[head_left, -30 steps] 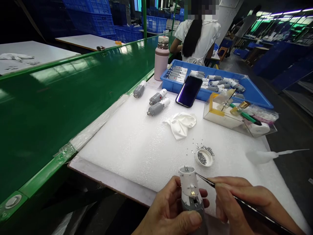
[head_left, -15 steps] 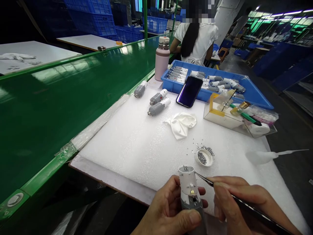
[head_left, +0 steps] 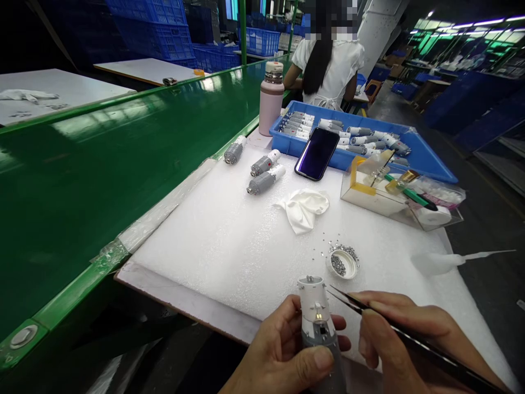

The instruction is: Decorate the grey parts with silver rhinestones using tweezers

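Observation:
My left hand (head_left: 289, 350) is wrapped round a white and grey model spacecraft (head_left: 315, 306), held upright with its white end on top. Tiny parts stick out from its sides. In my right hand (head_left: 410, 339) is a pair of dark tweezers (head_left: 365, 307), their tips apart just right of the model's upper rim. Nothing shows between the tips. Beyond them lies a small white cap (head_left: 350, 265) with tiny silvery parts (head_left: 338, 265) in it, and more scattered around it.
A white cloth (head_left: 303, 210), similar models (head_left: 266, 180) and a phone (head_left: 318, 153) lie farther back. A blue tray (head_left: 426, 158) of models, a clear box (head_left: 369, 194) of supplies and a pink bottle (head_left: 270, 106) stand behind. A green conveyor (head_left: 135, 142) runs along the left; a person (head_left: 328, 71) sits ahead.
The tweezer tips have spread apart and drawn slightly away from the model's rim. The model has tilted a little in my left hand.

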`<state>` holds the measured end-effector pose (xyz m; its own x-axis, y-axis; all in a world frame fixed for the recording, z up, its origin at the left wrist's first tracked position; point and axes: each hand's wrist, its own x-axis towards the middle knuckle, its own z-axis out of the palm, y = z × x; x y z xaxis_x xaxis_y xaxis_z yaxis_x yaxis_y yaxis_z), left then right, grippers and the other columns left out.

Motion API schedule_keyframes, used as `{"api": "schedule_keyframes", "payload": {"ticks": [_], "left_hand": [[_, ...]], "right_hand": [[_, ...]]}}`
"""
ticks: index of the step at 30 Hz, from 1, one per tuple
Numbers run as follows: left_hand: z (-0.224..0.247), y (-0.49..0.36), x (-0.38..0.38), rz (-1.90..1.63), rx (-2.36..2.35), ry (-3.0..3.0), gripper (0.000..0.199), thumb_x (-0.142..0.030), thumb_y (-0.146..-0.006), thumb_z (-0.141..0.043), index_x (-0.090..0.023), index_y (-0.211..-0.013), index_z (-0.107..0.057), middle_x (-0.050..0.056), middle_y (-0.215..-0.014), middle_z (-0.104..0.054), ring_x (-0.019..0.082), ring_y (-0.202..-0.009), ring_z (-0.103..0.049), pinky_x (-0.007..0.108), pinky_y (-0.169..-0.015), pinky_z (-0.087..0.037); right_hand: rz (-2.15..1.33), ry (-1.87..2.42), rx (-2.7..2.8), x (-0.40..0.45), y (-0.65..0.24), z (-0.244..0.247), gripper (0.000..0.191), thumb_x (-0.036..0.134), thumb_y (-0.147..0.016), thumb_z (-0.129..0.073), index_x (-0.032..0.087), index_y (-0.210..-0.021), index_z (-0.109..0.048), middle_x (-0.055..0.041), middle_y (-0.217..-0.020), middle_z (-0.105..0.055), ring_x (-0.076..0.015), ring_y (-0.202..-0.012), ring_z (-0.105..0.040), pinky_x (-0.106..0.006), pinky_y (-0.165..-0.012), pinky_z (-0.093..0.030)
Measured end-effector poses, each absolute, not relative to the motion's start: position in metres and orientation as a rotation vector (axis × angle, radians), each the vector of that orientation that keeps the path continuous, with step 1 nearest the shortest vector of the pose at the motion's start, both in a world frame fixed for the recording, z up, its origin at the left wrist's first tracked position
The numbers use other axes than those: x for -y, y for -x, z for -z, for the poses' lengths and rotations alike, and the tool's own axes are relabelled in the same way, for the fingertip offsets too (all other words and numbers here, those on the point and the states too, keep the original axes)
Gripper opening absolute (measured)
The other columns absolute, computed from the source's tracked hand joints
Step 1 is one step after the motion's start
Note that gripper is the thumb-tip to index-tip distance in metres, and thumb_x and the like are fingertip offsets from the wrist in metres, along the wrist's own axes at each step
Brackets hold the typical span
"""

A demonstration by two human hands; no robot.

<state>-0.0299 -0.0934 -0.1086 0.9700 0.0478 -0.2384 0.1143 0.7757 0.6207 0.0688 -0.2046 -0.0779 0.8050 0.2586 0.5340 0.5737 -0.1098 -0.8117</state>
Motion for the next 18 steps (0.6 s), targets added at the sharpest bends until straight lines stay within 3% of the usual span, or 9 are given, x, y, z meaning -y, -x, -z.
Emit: {"api": "schedule_keyframes", "payload": {"ticks": [3, 8, 18], "left_hand": [[0.106, 0.032, 0.091, 0.084, -0.269, -0.603, 0.044, -0.035, -0.084, -0.074, -0.021, -0.123, -0.061, 0.013, -0.129, -0.063, 0.03, -0.118, -0.062, 0.042, -0.1, -0.044], [0.103, 0.03, 0.088, 0.133, -0.206, -0.346, 0.034, -0.024, -0.089, -0.064, -0.015, -0.121, -0.065, 0.015, -0.123, -0.068, 0.025, -0.105, -0.069, 0.037, -0.092, -0.05], [0.11, 0.028, 0.088, 0.163, -0.14, -0.208, 0.044, -0.026, -0.087, -0.056, -0.007, -0.126, -0.062, 0.015, -0.113, -0.07, 0.019, -0.093, -0.069, 0.031, -0.087, -0.05]], "right_hand": [[0.306, 1.654, 0.663, 0.211, -0.075, 0.08, 0.006, 0.017, -0.081, -0.071, 0.017, -0.08, -0.065, -0.0024, -0.079, -0.07, -0.014, -0.06, -0.068, -0.021, -0.05, -0.053], [0.344, 1.69, 0.505, 0.218, -0.082, 0.084, 0.013, 0.021, -0.08, -0.076, 0.016, -0.075, -0.065, -0.0038, -0.082, -0.07, -0.0064, -0.041, -0.052, -0.021, -0.034, -0.038], [0.346, 1.742, 0.424, 0.219, -0.08, 0.083, 0.014, 0.022, -0.079, -0.078, 0.016, -0.074, -0.067, -0.0023, -0.076, -0.069, -0.0067, -0.043, -0.054, -0.02, -0.036, -0.038]]}}
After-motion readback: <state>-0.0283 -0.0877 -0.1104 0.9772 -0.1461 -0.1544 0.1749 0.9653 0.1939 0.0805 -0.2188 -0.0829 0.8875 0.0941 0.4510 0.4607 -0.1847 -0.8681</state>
